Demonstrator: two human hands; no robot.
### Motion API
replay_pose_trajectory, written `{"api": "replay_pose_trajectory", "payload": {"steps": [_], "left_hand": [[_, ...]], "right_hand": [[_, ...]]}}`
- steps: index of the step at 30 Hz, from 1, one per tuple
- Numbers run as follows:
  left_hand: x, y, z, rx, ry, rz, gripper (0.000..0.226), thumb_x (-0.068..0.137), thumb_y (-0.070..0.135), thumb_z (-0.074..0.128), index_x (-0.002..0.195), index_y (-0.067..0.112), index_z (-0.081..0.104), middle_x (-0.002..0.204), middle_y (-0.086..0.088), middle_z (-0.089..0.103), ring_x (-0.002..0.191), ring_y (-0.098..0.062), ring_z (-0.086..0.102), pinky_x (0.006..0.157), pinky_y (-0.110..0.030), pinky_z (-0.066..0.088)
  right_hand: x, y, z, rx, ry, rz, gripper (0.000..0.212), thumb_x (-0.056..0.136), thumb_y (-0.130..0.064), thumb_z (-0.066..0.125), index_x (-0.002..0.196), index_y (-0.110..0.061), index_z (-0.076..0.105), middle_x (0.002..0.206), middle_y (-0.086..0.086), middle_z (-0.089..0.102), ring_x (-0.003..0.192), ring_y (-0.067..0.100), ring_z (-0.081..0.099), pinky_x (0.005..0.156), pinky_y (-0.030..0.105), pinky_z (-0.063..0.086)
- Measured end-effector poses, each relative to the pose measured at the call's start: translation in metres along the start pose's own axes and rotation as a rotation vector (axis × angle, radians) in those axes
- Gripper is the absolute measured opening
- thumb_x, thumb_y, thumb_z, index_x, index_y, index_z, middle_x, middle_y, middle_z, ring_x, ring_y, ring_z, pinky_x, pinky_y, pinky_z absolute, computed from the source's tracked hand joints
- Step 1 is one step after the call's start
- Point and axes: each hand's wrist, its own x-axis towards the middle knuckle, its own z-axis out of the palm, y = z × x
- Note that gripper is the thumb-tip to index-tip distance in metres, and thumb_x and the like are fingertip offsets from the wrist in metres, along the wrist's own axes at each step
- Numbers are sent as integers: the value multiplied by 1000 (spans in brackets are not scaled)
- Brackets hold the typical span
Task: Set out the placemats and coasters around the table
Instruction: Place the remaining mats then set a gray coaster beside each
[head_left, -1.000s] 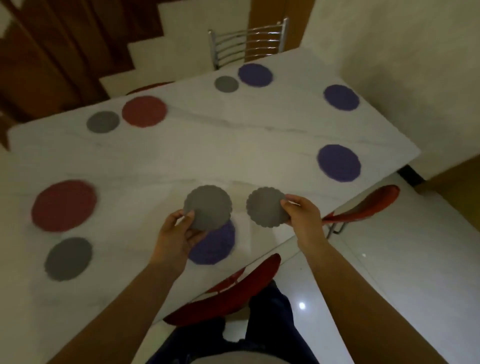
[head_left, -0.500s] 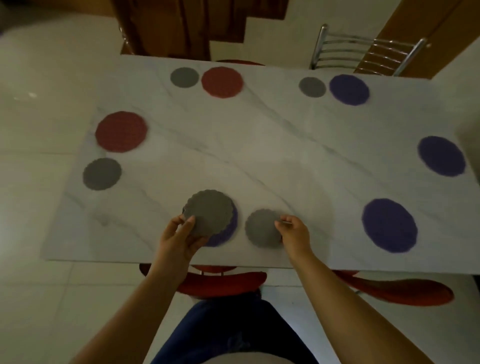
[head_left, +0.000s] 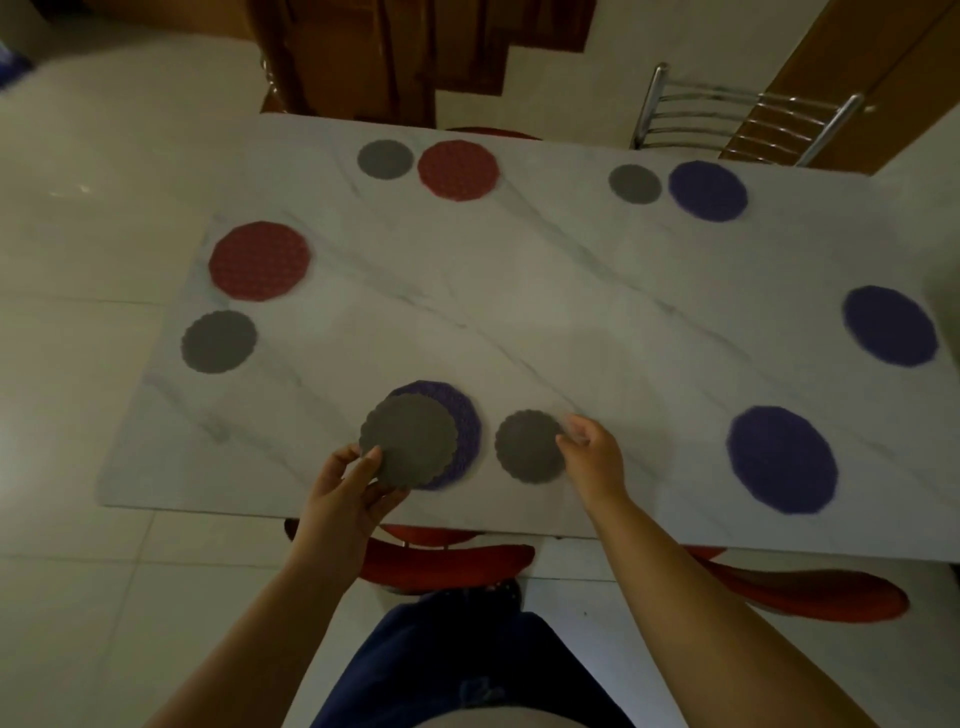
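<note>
here the left hand (head_left: 345, 499) pinches a grey coaster (head_left: 409, 448) over the near purple placemat (head_left: 465, 431); the right hand (head_left: 592, 457), fingers loosely spread, touches another coaster (head_left: 527, 447) lying flat just left of it.

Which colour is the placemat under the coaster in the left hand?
Purple placemat, in the head view, partly covered by the grey coaster in the left hand.

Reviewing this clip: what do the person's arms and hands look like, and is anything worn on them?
Both forearms are bare up to the frame edge, with no sleeves in view. The left hand and right hand wear no gloves; no rings, watch or bracelets are visible, though the picture is soft. Below, dark blue trousers show.
</note>
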Motion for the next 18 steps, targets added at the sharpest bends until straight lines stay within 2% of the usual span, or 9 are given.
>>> {"api": "replay_pose_trajectory", "payload": {"steps": [3, 6, 10, 12, 18], "left_hand": [[3, -3, 7, 20, -34, -34, 10, 82, 16, 62, 87, 14, 54, 91, -9, 65, 74, -21, 72, 58, -26, 58], [8, -12, 21, 69, -100, -81, 5, 90, 12, 56, 85, 13, 54, 92, -10, 67, 75, -21, 72, 57, -26, 58], [12, -28, 55, 203, -193, -108, 6, 94, 12, 51, 88, 11, 53, 97, -13, 66, 82, -25, 70, 62, -28, 59], [12, -39, 76, 230, -190, -105, 4, 94, 12, 52, 90, 11, 53, 97, -13, 65, 80, -24, 69, 61, -28, 59], [-4, -85, 130, 205, -193, -131, 7, 89, 12, 60, 95, 11, 56, 97, -13, 69, 79, -25, 73, 60, -29, 58]], "right_hand": [[-9, -5, -5, -37, 40, -27, 35, 88, -18, 58, 122, -10, 58, 123, 9, 62, 106, 20, 58, 83, 24, 42], [-26, -12, -11, 35, 31, -61, 28, 92, -24, 54, 118, -17, 61, 119, 1, 63, 102, 12, 57, 81, 22, 42], [-54, -25, -22, 197, -149, -98, 38, 94, -40, 47, 129, -27, 55, 124, -13, 53, 113, 5, 50, 95, 21, 37], [-63, -24, -32, 169, -193, -136, 42, 94, -42, 48, 132, -26, 52, 129, -11, 51, 114, 3, 49, 98, 21, 37], [-57, 5, -84, 64, -95, -178, 45, 95, -35, 49, 138, -22, 43, 129, -3, 49, 102, 5, 49, 87, 19, 40]]}}
